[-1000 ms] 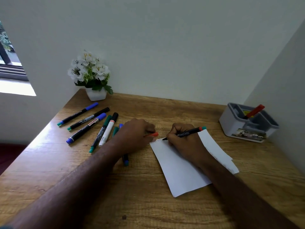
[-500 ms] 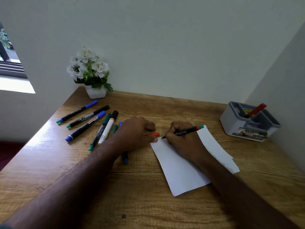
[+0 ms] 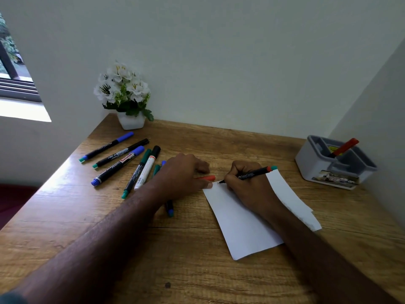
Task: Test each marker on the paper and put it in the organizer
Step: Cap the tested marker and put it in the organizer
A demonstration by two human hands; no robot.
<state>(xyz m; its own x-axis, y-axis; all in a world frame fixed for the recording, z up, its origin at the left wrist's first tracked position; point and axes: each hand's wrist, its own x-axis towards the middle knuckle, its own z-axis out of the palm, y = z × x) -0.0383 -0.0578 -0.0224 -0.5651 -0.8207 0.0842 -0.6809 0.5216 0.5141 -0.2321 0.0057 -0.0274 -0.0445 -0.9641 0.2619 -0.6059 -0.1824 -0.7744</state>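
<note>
A fan of capped markers (image 3: 122, 162) lies on the counter (image 3: 192, 260) under and beyond my left forearm, a flower pot (image 3: 131, 122) sits in the far corner, and the grey organizer (image 3: 315, 165) at far right holds one red marker (image 3: 344, 147). My right hand (image 3: 247, 185) grips the black marker (image 3: 252, 174), its long axis near level, tip pointing left onto the paper (image 3: 245, 229) at its far-left corner. My left hand (image 3: 182, 176), just beside that tip, pinches the red cap (image 3: 207, 178).

Two bare forearms, left hand (image 3: 184, 174) and right hand (image 3: 249, 187) ungloved, teal sleeve edge (image 3: 11, 298) at lower left
</note>
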